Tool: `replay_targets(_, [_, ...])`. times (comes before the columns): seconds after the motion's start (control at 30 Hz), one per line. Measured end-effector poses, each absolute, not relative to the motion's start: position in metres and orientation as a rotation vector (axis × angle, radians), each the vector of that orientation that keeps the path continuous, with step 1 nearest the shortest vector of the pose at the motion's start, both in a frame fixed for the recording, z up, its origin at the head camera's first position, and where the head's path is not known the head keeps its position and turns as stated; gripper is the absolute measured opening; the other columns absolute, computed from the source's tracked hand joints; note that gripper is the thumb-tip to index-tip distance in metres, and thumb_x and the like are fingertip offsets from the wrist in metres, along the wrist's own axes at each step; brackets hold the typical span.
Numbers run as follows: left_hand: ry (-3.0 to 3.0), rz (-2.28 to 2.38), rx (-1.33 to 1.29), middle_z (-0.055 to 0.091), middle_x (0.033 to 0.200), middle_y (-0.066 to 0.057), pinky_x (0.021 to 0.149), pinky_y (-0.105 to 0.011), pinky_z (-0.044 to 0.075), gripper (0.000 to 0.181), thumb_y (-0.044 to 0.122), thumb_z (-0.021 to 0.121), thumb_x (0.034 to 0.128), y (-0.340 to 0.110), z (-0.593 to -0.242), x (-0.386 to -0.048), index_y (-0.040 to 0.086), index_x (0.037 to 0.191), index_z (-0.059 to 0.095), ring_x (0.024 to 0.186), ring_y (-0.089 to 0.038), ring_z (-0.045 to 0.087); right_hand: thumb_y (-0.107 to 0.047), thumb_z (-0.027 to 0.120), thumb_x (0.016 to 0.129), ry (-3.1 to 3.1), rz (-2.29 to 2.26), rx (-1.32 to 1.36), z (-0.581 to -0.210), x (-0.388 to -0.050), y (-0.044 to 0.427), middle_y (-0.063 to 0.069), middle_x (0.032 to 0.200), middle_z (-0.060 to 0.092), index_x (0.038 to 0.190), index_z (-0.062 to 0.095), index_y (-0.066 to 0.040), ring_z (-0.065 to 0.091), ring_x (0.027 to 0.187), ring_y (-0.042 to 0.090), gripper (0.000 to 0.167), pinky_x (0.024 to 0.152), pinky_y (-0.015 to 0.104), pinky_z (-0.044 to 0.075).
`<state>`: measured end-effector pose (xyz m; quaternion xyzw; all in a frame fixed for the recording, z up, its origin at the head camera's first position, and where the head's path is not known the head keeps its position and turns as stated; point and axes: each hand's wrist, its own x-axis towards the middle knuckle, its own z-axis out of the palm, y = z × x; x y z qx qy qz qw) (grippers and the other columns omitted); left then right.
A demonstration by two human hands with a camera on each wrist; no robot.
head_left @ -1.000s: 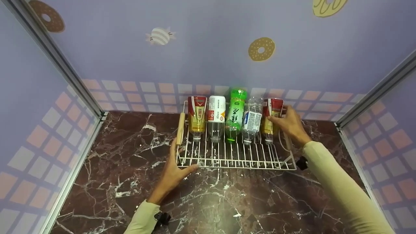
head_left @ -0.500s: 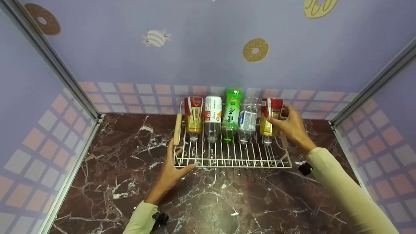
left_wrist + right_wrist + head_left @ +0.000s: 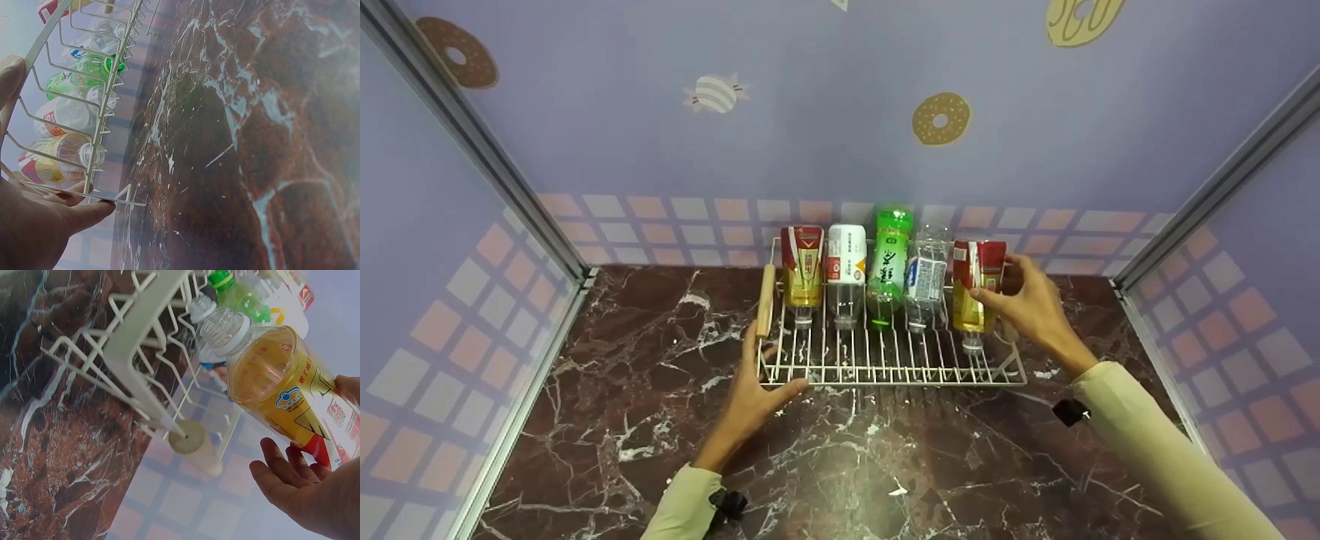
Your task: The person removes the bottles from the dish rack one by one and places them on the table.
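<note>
Left hand (image 3: 748, 401) grips rack (image 3: 885, 384), front left corner. Right hand (image 3: 1033, 306) grips red-yellow bottle (image 3: 970, 315), rack's right end. Green bottle (image 3: 889, 264) mid-rack.

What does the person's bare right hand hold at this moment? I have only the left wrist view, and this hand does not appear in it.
Observer: The bare right hand grips a clear plastic bottle with a red-and-yellow label.

Operator: Thank you. Is there a cap on this bottle?

Observer: No cap is visible. The right wrist view shows bare screw threads on its clear plastic neck.

Operator: And what is on the white metal wire rack, at the end near the bare left hand?

Observer: The head view shows a pale, rod-shaped wooden handle there.
</note>
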<state>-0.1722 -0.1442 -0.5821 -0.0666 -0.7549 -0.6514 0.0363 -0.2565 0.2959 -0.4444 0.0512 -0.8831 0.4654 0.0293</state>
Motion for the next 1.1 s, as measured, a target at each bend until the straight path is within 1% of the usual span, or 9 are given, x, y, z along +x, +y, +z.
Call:
replay_targets(0.13, [-2.317,-1.998,-0.200,0.011,0.181,-0.027,0.109,-0.071,0.053,0.132,0.022,0.098,0.0841,-0.145,-0.583,-0.172,0.014,0.178,0.005,0.157,-0.049,0.040,-0.024,0.088,0.096,-2.710,1.428,0.194,-0.442,-0.247,0.292,0.032,0.138,0.067,0.161,0.040,0.007,0.069,0.122,0.046,0.086,0.108,0.060,0.058])
replay_targets(0.23, [-2.316,-1.995,-0.203,0.012,0.180,-0.028,0.110,-0.070,0.053,0.132,0.022,0.098,0.0841,-0.145,-0.582,-0.172,0.015,0.178,0.005,0.157,-0.049,0.040,-0.023,0.088,0.096,-2.702,1.444,0.223,-0.440,-0.239,0.289,0.032,0.141,0.066,0.162,0.040,0.006,0.070,0.122,0.046,0.087,0.105,0.059,0.061])
replay_targets(0.33, [-2.329,-1.976,-0.204,0.016,0.179,-0.030,0.114,-0.073,0.048,0.132,0.023,0.098,0.0845,-0.145,-0.581,-0.172,0.016,0.178,0.005,0.156,-0.049,0.041,-0.022,0.088,0.097,-2.697,1.472,0.253,-0.438,-0.232,0.287,0.031,0.145,0.064,0.163,0.038,0.005,0.070,0.123,0.044,0.088,0.103,0.058,0.062])
replay_targets(0.47, [-2.357,-1.950,-0.194,0.021,0.176,-0.032,0.117,-0.076,0.043,0.132,0.024,0.098,0.0852,-0.145,-0.580,-0.172,0.018,0.178,0.004,0.156,-0.047,0.042,-0.020,0.088,0.097,-2.681,1.511,0.301,-0.436,-0.224,0.285,0.030,0.144,0.065,0.163,0.038,0.005,0.072,0.119,0.042,0.087,0.101,0.055,0.064])
replay_targets(0.67, [-2.362,-1.953,-0.199,0.016,0.178,-0.031,0.115,-0.076,0.044,0.131,0.023,0.097,0.0863,-0.144,-0.579,-0.171,0.019,0.178,0.003,0.157,-0.047,0.041,-0.019,0.088,0.096,-2.667,1.555,0.350,-0.430,-0.212,0.278,0.029,0.147,0.063,0.163,0.040,0.003,0.072,0.119,0.043,0.086,0.101,0.056,0.064])
replay_targets(0.77, [-2.360,-1.957,-0.203,0.015,0.178,-0.030,0.113,-0.074,0.048,0.131,0.021,0.097,0.0865,-0.144,-0.579,-0.171,0.019,0.178,0.003,0.157,-0.048,0.041,-0.018,0.089,0.095,-2.665,1.569,0.369,-0.429,-0.206,0.273,0.028,0.148,0.061,0.163,0.041,0.002,0.072,0.119,0.044,0.085,0.100,0.055,0.065])
replay_targets(0.9, [-2.354,-1.950,-0.204,0.015,0.178,-0.031,0.110,-0.071,0.053,0.131,0.019,0.097,0.0856,-0.144,-0.580,-0.171,0.018,0.178,0.004,0.155,-0.050,0.042,-0.018,0.090,0.094,-2.672,1.603,0.387,-0.429,-0.196,0.265,0.026,0.149,0.060,0.164,0.042,0.000,0.072,0.121,0.044,0.086,0.099,0.052,0.065])
replay_targets(1.0, [-2.354,-1.945,-0.201,0.015,0.178,-0.031,0.110,-0.069,0.054,0.133,0.019,0.098,0.0847,-0.144,-0.581,-0.171,0.017,0.178,0.004,0.155,-0.050,0.043,-0.019,0.091,0.093,-2.684,1.615,0.411,-0.430,-0.191,0.259,0.026,0.149,0.060,0.163,0.042,0.001,0.072,0.121,0.044,0.087,0.101,0.052,0.065])
replay_targets(1.1, [-2.372,-1.936,-0.192,0.014,0.179,-0.030,0.111,-0.070,0.052,0.133,0.019,0.098,0.0848,-0.145,-0.580,-0.171,0.017,0.178,0.003,0.155,-0.050,0.043,-0.017,0.091,0.092,-2.695,1.606,0.449,-0.433,-0.186,0.253,0.026,0.149,0.062,0.162,0.044,0.002,0.073,0.120,0.043,0.086,0.101,0.052,0.065])
